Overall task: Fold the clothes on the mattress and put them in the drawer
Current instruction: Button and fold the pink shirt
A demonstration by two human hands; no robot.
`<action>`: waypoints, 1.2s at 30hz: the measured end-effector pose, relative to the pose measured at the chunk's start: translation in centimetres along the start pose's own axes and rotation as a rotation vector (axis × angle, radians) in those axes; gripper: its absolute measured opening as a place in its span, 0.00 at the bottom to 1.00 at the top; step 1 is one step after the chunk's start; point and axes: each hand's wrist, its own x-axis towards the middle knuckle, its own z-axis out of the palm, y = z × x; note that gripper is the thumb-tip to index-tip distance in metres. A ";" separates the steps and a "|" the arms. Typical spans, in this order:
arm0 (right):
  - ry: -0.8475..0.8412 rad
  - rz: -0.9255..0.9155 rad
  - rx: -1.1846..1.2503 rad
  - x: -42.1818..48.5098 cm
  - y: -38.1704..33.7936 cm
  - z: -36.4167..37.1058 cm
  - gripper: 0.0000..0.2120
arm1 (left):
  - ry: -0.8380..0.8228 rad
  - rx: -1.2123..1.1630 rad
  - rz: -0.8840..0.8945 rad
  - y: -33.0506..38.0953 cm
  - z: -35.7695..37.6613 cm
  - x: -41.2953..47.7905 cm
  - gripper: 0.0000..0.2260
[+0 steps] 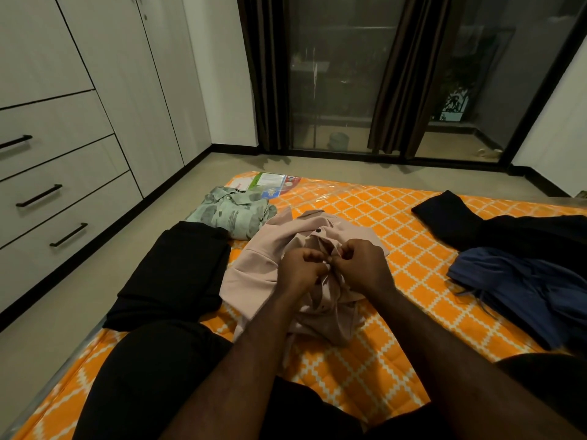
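Note:
A pale pink buttoned shirt (254, 274) lies crumpled on the orange patterned mattress (413, 223) right in front of me. My left hand (300, 268) and my right hand (360, 265) meet over its front, each pinching the fabric at the button strip. A folded black garment (178, 274) lies to the left at the mattress edge. Beyond it sits a folded green patterned shirt (232, 214). On the right lie unfolded dark clothes: a navy garment (521, 284) and a black one (476, 223). The drawers (63, 198) with black handles are in the wardrobe at the left.
My legs in black trousers (152, 376) rest on the near part of the mattress. A printed packet (273, 185) lies at its far corner. Bare floor (95, 281) runs between mattress and wardrobe. Dark curtains and glass doors (333, 74) stand at the back.

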 end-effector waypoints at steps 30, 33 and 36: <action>-0.225 0.364 0.699 -0.9 -1.7 -1.9 0.13 | 0.129 -0.038 0.047 -0.1 0.4 -0.3 0.08; -0.260 0.334 0.677 -0.8 -1.2 -1.9 0.11 | 0.071 -0.229 -0.080 0.4 0.3 -0.7 0.10; -0.301 0.319 0.703 -0.7 -0.8 -1.7 0.13 | 0.006 -0.397 -0.196 0.8 0.2 -1.2 0.10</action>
